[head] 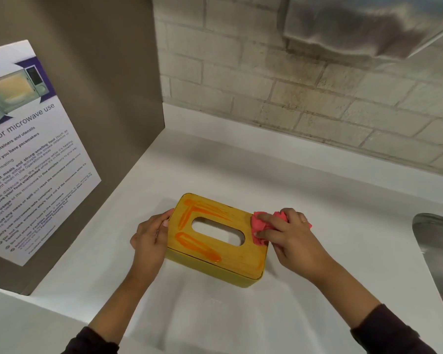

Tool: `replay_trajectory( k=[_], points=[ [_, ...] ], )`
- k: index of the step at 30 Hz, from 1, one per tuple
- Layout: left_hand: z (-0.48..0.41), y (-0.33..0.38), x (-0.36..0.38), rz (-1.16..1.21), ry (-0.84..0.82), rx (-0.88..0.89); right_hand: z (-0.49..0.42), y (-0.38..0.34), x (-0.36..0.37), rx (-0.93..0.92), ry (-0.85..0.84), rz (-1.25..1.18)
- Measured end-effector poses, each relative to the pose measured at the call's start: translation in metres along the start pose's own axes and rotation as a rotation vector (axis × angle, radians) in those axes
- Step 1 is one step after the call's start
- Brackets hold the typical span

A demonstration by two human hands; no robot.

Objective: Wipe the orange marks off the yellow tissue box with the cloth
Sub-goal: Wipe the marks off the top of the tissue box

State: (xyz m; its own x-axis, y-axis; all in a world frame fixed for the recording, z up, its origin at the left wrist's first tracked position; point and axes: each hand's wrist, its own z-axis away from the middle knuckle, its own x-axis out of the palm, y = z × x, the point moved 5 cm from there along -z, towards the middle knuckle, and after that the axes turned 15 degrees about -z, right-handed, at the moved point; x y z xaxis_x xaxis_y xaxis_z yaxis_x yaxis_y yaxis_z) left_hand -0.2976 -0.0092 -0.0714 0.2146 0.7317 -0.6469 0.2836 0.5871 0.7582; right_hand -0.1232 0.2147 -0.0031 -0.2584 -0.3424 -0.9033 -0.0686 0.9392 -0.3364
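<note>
The yellow tissue box (243, 261) lies flat on the white counter (343, 200), its wooden lid up and an oval slot in the middle. Orange marks (189, 218) streak the lid's left and far side, and another orange loop (197, 247) runs along the near side. My left hand (151, 233) grips the box's left end, thumb on the lid edge. My right hand (289, 236) holds a bunched pink cloth (260, 226) and presses it on the lid's right end.
A brown panel (100, 98) with a microwave-use poster (28, 154) stands close on the left. A brick-tile wall (292, 80) runs behind. A steel sink (437, 251) lies at the right edge, and a metal dispenser (368, 24) hangs above.
</note>
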Motion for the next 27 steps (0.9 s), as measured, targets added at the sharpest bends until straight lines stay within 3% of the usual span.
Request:
replay_trajectory(
  k=[3,7,11,16,20,24,27],
  points=[
    [0.004,0.004,0.004,-0.039,0.025,-0.048,-0.004,-0.001,0.001,0.094,0.013,-0.065],
    [0.007,0.008,0.007,-0.013,0.062,-0.107,0.004,0.0,0.008,0.245,0.07,-0.335],
    [0.009,0.01,0.007,-0.007,0.08,-0.12,0.016,-0.018,0.007,0.216,0.141,-0.502],
    [0.01,0.01,0.007,0.01,0.107,-0.123,0.032,-0.035,0.01,0.223,0.114,-0.649],
    [0.011,0.011,0.006,0.022,0.093,-0.139,0.051,-0.03,0.017,0.526,0.034,-1.078],
    [0.017,0.015,0.005,0.05,0.056,-0.146,0.077,-0.012,0.021,0.903,0.483,-1.466],
    [0.04,0.013,0.005,0.03,0.054,-0.164,0.086,-0.013,0.022,0.951,0.71,-1.818]
  ],
)
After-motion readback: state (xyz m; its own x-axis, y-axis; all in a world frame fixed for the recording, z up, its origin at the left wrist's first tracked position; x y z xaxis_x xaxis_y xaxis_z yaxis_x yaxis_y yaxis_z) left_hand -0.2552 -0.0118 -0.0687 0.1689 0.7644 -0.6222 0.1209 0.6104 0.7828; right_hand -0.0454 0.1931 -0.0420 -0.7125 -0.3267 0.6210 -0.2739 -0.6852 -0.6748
